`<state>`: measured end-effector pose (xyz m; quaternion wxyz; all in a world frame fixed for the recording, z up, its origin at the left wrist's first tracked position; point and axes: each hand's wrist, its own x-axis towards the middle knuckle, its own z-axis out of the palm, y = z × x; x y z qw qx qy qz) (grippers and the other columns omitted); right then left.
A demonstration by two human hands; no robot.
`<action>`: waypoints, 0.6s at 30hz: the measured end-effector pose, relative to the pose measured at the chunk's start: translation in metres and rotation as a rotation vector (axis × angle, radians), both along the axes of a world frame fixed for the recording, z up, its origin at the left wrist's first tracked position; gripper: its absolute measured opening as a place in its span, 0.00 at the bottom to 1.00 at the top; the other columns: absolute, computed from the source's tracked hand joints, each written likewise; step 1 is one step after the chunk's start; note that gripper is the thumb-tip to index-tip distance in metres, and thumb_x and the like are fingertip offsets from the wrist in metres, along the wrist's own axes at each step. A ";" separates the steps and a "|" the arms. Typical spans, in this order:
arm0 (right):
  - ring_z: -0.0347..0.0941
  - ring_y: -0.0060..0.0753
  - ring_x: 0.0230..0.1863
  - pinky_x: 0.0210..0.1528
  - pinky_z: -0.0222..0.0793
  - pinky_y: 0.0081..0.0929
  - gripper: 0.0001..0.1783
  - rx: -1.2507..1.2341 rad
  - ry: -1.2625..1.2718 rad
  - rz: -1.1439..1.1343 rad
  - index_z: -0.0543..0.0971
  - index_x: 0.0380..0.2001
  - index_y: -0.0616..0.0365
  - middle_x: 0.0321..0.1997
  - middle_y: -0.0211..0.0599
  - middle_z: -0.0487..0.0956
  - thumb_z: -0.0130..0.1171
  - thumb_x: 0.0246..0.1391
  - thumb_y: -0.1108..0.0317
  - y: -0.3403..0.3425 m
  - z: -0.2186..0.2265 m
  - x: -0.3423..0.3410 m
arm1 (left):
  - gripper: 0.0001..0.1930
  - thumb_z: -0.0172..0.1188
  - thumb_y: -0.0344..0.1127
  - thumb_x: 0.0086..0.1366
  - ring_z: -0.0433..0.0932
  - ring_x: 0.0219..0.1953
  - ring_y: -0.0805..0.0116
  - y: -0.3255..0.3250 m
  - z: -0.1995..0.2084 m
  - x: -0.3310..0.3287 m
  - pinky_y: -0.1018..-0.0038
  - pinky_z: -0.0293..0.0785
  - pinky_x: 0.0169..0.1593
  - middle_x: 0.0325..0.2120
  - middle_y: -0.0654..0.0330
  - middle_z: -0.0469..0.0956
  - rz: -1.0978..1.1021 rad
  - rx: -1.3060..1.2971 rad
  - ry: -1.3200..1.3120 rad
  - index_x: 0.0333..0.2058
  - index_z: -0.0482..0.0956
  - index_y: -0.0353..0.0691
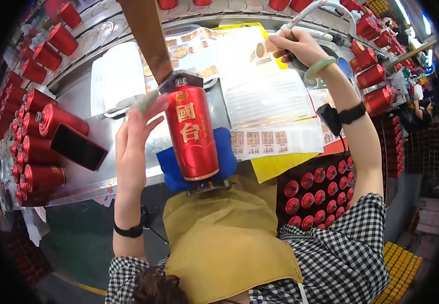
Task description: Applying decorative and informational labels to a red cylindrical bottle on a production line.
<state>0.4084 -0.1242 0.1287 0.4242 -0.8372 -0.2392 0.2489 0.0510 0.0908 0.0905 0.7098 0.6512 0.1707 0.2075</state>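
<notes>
A red bottle (pixel 194 134) with gold lettering lies in front of me, its neck toward a dark clamp-like holder (pixel 181 81) and its base on a blue cloth (pixel 224 152). Beside the bottle's left side is my left hand (pixel 135 134), blurred a little, its fingers stretched out and holding nothing; a pale cover seems to sit on one finger. Farther off to the right, my right hand (pixel 300 48) has its fingers bent and pressed together above the paper sheets, near a white hose (pixel 300 17). What lies between those fingers is too small to make out.
Label sheets (pixel 270 142) and a white paper stack (pixel 270 101) cover the metal table's right. A phone (pixel 79 147) leans by stacked red bottles (pixel 42 152) at left. A brown post (pixel 148 35) rises behind the bottle. More red bottles (pixel 321 195) stand below right.
</notes>
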 end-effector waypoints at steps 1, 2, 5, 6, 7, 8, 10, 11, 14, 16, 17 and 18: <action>0.85 0.22 0.39 0.39 0.80 0.20 0.22 0.073 0.027 0.093 0.83 0.38 0.60 0.39 0.33 0.85 0.69 0.63 0.49 0.004 0.013 -0.017 | 0.34 0.35 0.56 0.84 0.73 0.67 0.57 0.000 0.005 0.007 0.59 0.66 0.70 0.64 0.45 0.75 -0.042 0.055 -0.036 0.67 0.69 0.28; 0.85 0.23 0.39 0.39 0.80 0.21 0.23 0.146 0.053 0.190 0.83 0.40 0.61 0.40 0.33 0.85 0.69 0.63 0.47 0.010 0.026 -0.034 | 0.35 0.34 0.57 0.83 0.73 0.68 0.56 -0.001 0.009 0.014 0.57 0.64 0.71 0.65 0.46 0.74 -0.080 0.110 -0.072 0.67 0.69 0.29; 0.85 0.23 0.39 0.39 0.80 0.20 0.24 0.218 0.047 0.342 0.84 0.40 0.61 0.39 0.33 0.85 0.68 0.63 0.47 0.024 0.054 -0.082 | 0.36 0.33 0.56 0.84 0.71 0.69 0.61 -0.014 0.015 0.040 0.63 0.65 0.70 0.67 0.47 0.72 -0.092 0.168 -0.171 0.68 0.69 0.27; 0.85 0.24 0.40 0.39 0.81 0.21 0.25 0.243 0.072 0.377 0.84 0.40 0.61 0.39 0.33 0.85 0.68 0.63 0.46 0.027 0.062 -0.099 | 0.37 0.31 0.58 0.84 0.71 0.68 0.62 -0.017 0.013 0.049 0.65 0.65 0.70 0.67 0.47 0.71 -0.099 0.196 -0.208 0.68 0.68 0.28; 0.86 0.24 0.40 0.39 0.81 0.21 0.26 0.271 0.102 0.412 0.85 0.40 0.61 0.38 0.33 0.86 0.68 0.63 0.45 0.030 0.070 -0.116 | 0.39 0.30 0.60 0.83 0.71 0.67 0.63 -0.021 0.011 0.055 0.66 0.65 0.70 0.67 0.47 0.71 -0.106 0.224 -0.239 0.69 0.68 0.28; 0.86 0.24 0.40 0.38 0.80 0.21 0.25 0.285 0.105 0.450 0.85 0.39 0.60 0.37 0.33 0.86 0.68 0.62 0.45 0.033 0.076 -0.128 | 0.41 0.29 0.63 0.82 0.72 0.65 0.66 -0.026 0.014 0.056 0.69 0.64 0.69 0.66 0.49 0.72 -0.136 0.210 -0.234 0.69 0.67 0.28; 0.85 0.22 0.40 0.37 0.79 0.19 0.24 0.347 0.119 0.488 0.85 0.39 0.60 0.36 0.32 0.85 0.70 0.61 0.46 0.034 0.073 -0.135 | 0.40 0.32 0.64 0.82 0.74 0.59 0.68 -0.028 0.007 0.057 0.72 0.67 0.65 0.57 0.54 0.77 -0.218 -0.064 -0.200 0.65 0.71 0.30; 0.85 0.22 0.39 0.37 0.79 0.18 0.24 0.381 0.113 0.482 0.85 0.39 0.60 0.35 0.31 0.85 0.71 0.61 0.46 0.034 0.069 -0.141 | 0.37 0.34 0.61 0.83 0.75 0.56 0.70 -0.025 0.006 0.052 0.74 0.69 0.62 0.54 0.56 0.78 -0.258 -0.104 -0.191 0.64 0.72 0.31; 0.82 0.18 0.33 0.34 0.77 0.18 0.21 0.399 0.231 0.456 0.85 0.38 0.61 0.33 0.29 0.84 0.72 0.61 0.52 0.020 0.071 -0.159 | 0.23 0.46 0.46 0.83 0.76 0.49 0.74 -0.020 0.015 0.025 0.76 0.72 0.55 0.46 0.62 0.79 -0.221 0.019 -0.131 0.61 0.73 0.32; 0.81 0.17 0.32 0.32 0.77 0.18 0.18 0.355 0.339 0.397 0.83 0.38 0.61 0.32 0.30 0.84 0.72 0.62 0.55 0.009 0.064 -0.172 | 0.20 0.49 0.39 0.80 0.76 0.47 0.76 -0.012 0.011 0.001 0.76 0.73 0.53 0.45 0.64 0.78 -0.289 0.016 -0.087 0.62 0.73 0.32; 0.81 0.17 0.32 0.32 0.76 0.18 0.17 0.340 0.391 0.358 0.83 0.38 0.60 0.32 0.30 0.84 0.71 0.63 0.56 0.005 0.058 -0.181 | 0.18 0.53 0.31 0.77 0.75 0.45 0.77 -0.009 0.010 -0.011 0.77 0.73 0.51 0.43 0.65 0.77 -0.357 0.012 -0.048 0.62 0.72 0.33; 0.81 0.16 0.32 0.32 0.76 0.18 0.16 0.302 0.407 0.337 0.81 0.38 0.60 0.31 0.30 0.84 0.70 0.64 0.57 0.001 0.048 -0.187 | 0.20 0.55 0.26 0.75 0.75 0.45 0.78 -0.009 0.013 -0.023 0.76 0.73 0.50 0.41 0.66 0.76 -0.361 -0.035 0.008 0.63 0.72 0.33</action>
